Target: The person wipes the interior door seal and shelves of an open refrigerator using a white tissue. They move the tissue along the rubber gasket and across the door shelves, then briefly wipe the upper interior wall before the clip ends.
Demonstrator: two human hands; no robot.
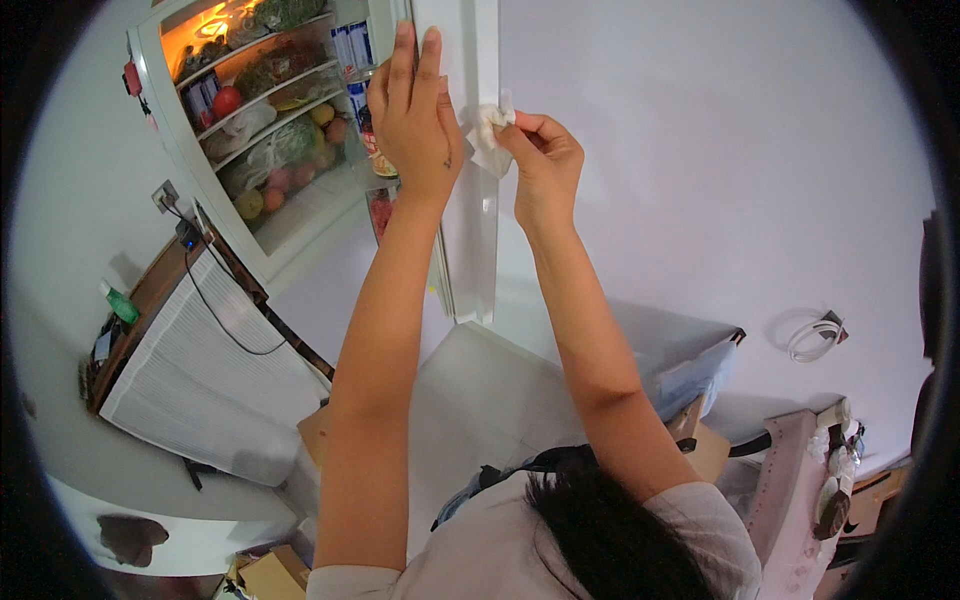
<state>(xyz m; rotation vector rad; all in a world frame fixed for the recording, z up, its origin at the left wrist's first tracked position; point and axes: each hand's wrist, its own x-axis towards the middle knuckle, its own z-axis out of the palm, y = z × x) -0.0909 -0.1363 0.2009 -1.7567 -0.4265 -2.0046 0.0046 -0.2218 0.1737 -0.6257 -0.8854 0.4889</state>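
A refrigerator door stands open before me, edge-on. My left hand lies against its inner side with the fingers stretched out and slightly apart; its palm is hidden. On the door's outer edge, my right hand pinches a crumpled white tissue or cloth between thumb and fingers. Behind my left hand are door shelves with blue-and-white cans and a labelled jar. The lit refrigerator interior shows bagged greens, a red round fruit or vegetable and several other fruits.
At left, a brown cabinet or shelf has a white ribbed cover, a green bottle and a black cable. Cardboard boxes sit low at left. At right are a coiled white cable and a pink covered surface.
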